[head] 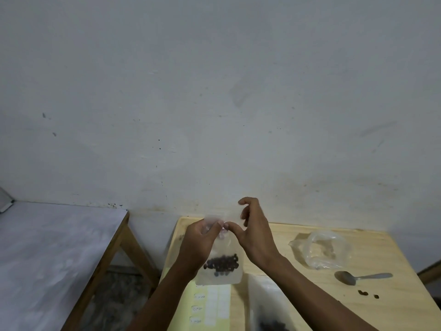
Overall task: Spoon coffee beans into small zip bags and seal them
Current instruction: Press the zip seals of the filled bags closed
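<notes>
- Grey-topped side table (59,247) at 9 o'clock, cut off by the frame edge
- Left hand (199,242) pinches the zip bag (223,261) top edge; its fingertips are hidden behind the plastic
- Bag hangs upright over the wooden table (381,306), long axis 12 to 6, coffee beans (222,263) at the bottom
- Right hand (255,232) pinches the top too
- Crumpled clear bag (322,249) at 3 o'clock, contents unclear; spoon (360,277) bowl points to 9
</notes>
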Available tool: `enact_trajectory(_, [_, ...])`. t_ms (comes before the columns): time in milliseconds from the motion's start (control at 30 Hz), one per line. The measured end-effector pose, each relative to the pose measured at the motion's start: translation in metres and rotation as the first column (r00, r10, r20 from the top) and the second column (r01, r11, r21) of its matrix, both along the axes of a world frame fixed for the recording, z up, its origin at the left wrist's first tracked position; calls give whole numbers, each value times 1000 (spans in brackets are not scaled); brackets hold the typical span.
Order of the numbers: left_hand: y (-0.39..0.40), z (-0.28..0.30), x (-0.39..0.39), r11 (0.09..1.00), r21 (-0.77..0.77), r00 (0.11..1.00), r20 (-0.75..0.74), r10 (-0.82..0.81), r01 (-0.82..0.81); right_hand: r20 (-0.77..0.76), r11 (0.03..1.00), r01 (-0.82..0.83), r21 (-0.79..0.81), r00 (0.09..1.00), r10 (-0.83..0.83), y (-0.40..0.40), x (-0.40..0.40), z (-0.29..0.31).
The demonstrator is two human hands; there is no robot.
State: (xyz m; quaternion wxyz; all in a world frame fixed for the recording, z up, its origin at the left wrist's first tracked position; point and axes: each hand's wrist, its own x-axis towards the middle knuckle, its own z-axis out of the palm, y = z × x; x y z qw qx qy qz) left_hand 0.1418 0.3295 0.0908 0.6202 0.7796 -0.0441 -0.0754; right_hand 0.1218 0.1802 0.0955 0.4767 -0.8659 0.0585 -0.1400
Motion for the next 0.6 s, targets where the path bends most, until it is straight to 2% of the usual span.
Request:
enact_trajectory(67, [3, 0, 1, 999, 9, 999, -11, 32, -31, -25, 997, 73, -8, 997, -73, -2, 2, -3])
enact_trajectory(133, [5, 2, 1, 1000, -5, 1000, -6, 6, -6, -154, 994, 70, 88, 987, -56, -4, 5, -5])
enact_trajectory(200, [8, 5, 0, 999, -16, 999, 0, -36, 36, -267, 946, 41, 322, 962, 49, -8, 9, -7])
enact_trajectory(233, [9, 7, -1, 999, -12, 999, 0, -52, 52, -288, 891, 23, 454, 950, 122, -9, 9, -8])
enact_trajectory(300, [11, 9, -1, 998, 2, 998, -15, -63, 63, -291, 807, -10, 591, 930, 225, -10, 9, -10])
enact_trajectory(467, [11, 2, -2, 998, 51, 999, 4, -37, 37, -237, 770, -25, 637, 945, 227, -6, 6, -9])
enact_trajectory(600, [10, -8, 2, 992, 125, 1000, 17, 4, -6, -303, 800, 45, 598, 937, 174, -8, 7, -20])
